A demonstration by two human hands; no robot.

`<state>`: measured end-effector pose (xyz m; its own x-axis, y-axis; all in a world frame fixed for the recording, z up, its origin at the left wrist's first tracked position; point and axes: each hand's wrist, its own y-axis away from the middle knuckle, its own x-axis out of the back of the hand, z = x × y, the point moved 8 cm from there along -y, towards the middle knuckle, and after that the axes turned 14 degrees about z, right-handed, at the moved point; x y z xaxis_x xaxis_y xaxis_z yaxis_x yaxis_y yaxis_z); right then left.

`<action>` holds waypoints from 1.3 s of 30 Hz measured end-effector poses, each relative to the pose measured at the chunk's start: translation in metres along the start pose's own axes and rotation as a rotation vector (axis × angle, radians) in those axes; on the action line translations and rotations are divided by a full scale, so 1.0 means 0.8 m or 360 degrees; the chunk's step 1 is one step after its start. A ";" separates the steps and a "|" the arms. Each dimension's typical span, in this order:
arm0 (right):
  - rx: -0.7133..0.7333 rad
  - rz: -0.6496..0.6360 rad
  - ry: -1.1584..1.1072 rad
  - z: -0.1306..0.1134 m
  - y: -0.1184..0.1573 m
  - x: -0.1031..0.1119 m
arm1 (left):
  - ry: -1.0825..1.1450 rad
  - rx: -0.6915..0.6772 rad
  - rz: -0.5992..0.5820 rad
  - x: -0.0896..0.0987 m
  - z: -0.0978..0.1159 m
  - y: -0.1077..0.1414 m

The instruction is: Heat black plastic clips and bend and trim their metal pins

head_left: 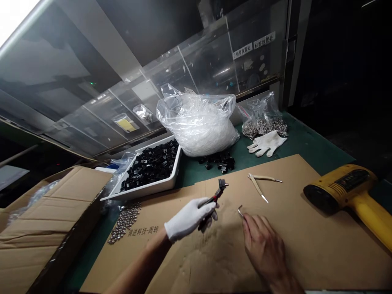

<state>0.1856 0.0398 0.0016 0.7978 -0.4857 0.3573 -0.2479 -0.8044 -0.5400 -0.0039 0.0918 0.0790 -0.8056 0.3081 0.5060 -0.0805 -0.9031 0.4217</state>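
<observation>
My left hand, in a white glove, is closed around black pliers with a touch of red; the fingers hide much of them. A small black plastic part with a metal pin sits at their tip. Bare and to the right, my right hand pinches a thin bent metal rod, like the end of a hex key; its other end is hidden in the fingers. The rod is apart from the black part. Beneath both hands lies a cardboard sheet.
Metal-tipped tweezers or nippers and a yellow heat gun lie rightward. A white tray holds black parts; small metal pieces lie nearby. Behind stand a large plastic bag, a glove and bagged metal pieces. An open carton flanks the left.
</observation>
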 end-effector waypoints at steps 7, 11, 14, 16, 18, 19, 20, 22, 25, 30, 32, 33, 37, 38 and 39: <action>-0.0140 -0.0334 -0.0401 -0.024 -0.039 0.045 | 0.0219 0.0059 -0.0202 -0.056 -0.018 0.076; -0.0252 -0.0593 -0.0693 -0.036 -0.043 0.038 | 0.0112 0.0092 -0.0188 -0.065 -0.026 0.091; -0.0311 -0.0613 -0.0750 -0.024 -0.033 0.034 | 0.0056 0.0024 -0.0114 -0.066 -0.027 0.096; -0.0381 -0.0619 -0.0779 -0.013 -0.022 0.036 | 0.0081 0.0075 -0.0132 -0.070 -0.031 0.100; -0.0467 -0.0631 -0.0813 -0.003 -0.011 0.040 | 0.0218 0.0221 -0.0283 -0.081 -0.037 0.105; -0.0511 -0.0637 -0.0827 0.001 -0.007 0.042 | 0.0278 0.0271 -0.0361 -0.086 -0.038 0.108; -0.0554 -0.0643 -0.0835 0.005 -0.004 0.044 | 0.0308 0.0288 -0.0408 -0.089 -0.037 0.109; -0.0632 -0.0662 -0.0823 0.011 0.001 0.046 | 0.0269 0.0237 -0.0384 -0.089 -0.036 0.108; -0.0719 -0.0696 -0.0773 0.019 0.005 0.046 | 0.0191 0.0162 -0.0298 -0.087 -0.036 0.105; -0.0766 -0.0750 -0.0750 0.026 0.008 0.044 | 0.0062 0.0090 -0.0158 -0.088 -0.044 0.101; -0.0754 -0.0764 -0.0756 0.026 0.008 0.043 | 0.0039 0.0041 -0.0112 -0.091 -0.049 0.099; -0.0741 -0.0770 -0.0759 0.025 0.008 0.043 | 0.0033 0.0020 -0.0095 -0.094 -0.051 0.098; -0.0618 -0.0778 -0.0733 0.009 0.006 0.040 | -0.0003 -0.0055 0.0019 -0.107 -0.062 0.095; -0.0566 -0.0770 -0.0705 0.002 0.004 0.040 | -0.0009 -0.0072 0.0045 -0.109 -0.063 0.094; -0.0505 -0.0756 -0.0667 -0.004 0.001 0.042 | -0.0010 -0.0087 0.0066 -0.110 -0.063 0.093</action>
<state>0.2106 0.0221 0.0157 0.9879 0.0639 0.1413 0.0822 -0.9884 -0.1275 0.0313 -0.0176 0.0279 -0.8054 0.2720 0.5267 -0.0793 -0.9300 0.3590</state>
